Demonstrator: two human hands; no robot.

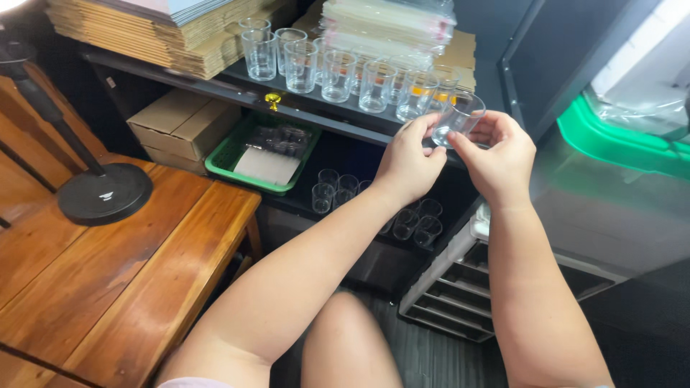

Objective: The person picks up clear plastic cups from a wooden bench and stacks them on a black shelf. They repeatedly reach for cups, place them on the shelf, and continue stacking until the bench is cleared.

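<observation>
Head view: both hands' grip hides clear glass (460,117) base.

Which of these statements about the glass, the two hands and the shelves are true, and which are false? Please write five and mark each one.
1. Both hands hold one clear glass, the left hand and the right hand each keeping a grip on it. True.
2. The held glass stands upright on the wooden table. False: it is tilted in the air, in front of the shelf.
3. A row of empty glasses stands on the upper shelf. True.
4. The green tray lies on the wooden table. False: it sits on the lower shelf, beside a cardboard box.
5. More small glasses stand on the lower shelf. True.
</observation>
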